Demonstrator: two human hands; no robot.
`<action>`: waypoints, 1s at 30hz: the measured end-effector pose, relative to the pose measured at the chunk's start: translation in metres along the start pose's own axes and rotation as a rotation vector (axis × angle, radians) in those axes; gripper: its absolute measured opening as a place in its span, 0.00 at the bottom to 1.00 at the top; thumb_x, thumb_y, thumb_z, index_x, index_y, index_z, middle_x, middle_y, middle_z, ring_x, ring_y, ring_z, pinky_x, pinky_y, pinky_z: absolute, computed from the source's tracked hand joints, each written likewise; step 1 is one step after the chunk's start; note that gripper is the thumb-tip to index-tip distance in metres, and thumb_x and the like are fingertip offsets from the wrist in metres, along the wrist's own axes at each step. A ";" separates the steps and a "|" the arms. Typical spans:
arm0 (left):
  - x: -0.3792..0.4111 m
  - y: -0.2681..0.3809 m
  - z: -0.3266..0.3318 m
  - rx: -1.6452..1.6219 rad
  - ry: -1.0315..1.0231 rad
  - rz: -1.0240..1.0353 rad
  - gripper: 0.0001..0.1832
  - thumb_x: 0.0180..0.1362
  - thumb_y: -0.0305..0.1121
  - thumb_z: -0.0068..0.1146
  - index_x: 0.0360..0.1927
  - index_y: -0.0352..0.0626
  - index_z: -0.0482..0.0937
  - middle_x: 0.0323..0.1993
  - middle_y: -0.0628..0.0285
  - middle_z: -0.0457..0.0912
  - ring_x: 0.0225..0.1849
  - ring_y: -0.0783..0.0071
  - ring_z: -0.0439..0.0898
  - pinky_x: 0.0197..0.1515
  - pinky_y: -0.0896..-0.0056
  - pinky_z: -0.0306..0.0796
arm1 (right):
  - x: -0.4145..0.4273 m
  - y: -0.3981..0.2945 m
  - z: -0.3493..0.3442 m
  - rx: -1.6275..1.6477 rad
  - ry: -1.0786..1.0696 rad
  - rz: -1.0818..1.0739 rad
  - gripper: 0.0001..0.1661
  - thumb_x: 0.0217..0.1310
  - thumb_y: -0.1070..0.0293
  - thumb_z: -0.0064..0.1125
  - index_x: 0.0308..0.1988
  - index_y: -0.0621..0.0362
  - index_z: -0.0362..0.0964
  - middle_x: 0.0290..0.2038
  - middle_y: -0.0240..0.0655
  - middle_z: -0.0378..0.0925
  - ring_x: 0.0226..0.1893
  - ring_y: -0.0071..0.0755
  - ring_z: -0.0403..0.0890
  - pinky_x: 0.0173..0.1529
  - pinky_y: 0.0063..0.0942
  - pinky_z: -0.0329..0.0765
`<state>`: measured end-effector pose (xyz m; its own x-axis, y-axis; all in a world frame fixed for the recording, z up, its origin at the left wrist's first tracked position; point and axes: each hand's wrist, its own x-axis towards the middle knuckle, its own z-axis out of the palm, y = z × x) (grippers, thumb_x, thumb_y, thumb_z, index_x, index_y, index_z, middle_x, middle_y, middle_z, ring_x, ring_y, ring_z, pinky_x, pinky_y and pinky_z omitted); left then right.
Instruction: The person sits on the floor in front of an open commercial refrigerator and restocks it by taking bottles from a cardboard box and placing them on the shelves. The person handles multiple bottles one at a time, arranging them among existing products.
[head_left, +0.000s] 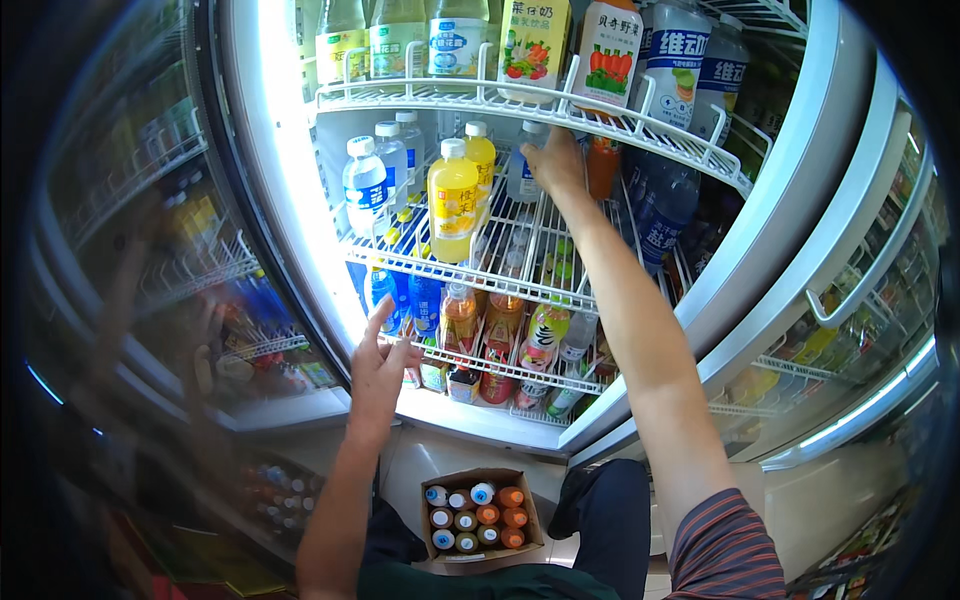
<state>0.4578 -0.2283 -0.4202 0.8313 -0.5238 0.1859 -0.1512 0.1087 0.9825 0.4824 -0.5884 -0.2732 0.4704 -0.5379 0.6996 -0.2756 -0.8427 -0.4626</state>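
My right hand reaches deep onto the middle wire shelf of an upright drinks fridge. Its thumb side is against or just in front of a clear bottle with a white cap and blue label; the fingers are hidden, so a grip cannot be told. An orange drink bottle stands just right of that hand. My left hand is empty, fingers apart, at the front edge of the lower shelf, by blue bottles. Yellow drink bottles and clear water bottles stand at the left of the middle shelf.
Above, a wire shelf with a raised front rail carries several bottles and a carton. A cardboard box of capped bottles sits on the floor between my legs. The glass door is swung out at left; a neighbouring fridge door handle juts out right.
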 end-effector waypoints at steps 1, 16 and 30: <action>-0.012 -0.007 0.002 0.063 0.009 0.018 0.33 0.69 0.22 0.49 0.77 0.37 0.61 0.45 0.53 0.84 0.37 0.74 0.84 0.42 0.71 0.80 | 0.011 0.007 0.007 -0.012 -0.041 -0.008 0.35 0.57 0.56 0.74 0.58 0.67 0.74 0.57 0.58 0.80 0.57 0.57 0.82 0.63 0.43 0.77; -0.096 -0.062 0.020 -0.055 -0.039 -0.195 0.29 0.69 0.23 0.49 0.74 0.33 0.66 0.43 0.53 0.86 0.39 0.73 0.86 0.45 0.71 0.81 | -0.014 0.000 0.019 -0.086 -0.184 0.024 0.45 0.57 0.61 0.76 0.66 0.70 0.62 0.59 0.59 0.76 0.63 0.60 0.76 0.67 0.43 0.75; -0.065 -0.008 0.001 0.072 0.069 0.083 0.28 0.67 0.29 0.62 0.70 0.36 0.73 0.58 0.55 0.82 0.52 0.72 0.82 0.50 0.72 0.79 | -0.125 -0.115 -0.130 0.173 -0.366 -0.157 0.31 0.53 0.59 0.79 0.50 0.67 0.76 0.41 0.48 0.86 0.36 0.40 0.87 0.47 0.35 0.81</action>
<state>0.4038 -0.1961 -0.4402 0.8487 -0.4561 0.2678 -0.2571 0.0867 0.9625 0.3457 -0.4275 -0.2370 0.7705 -0.3326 0.5438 -0.0468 -0.8803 -0.4720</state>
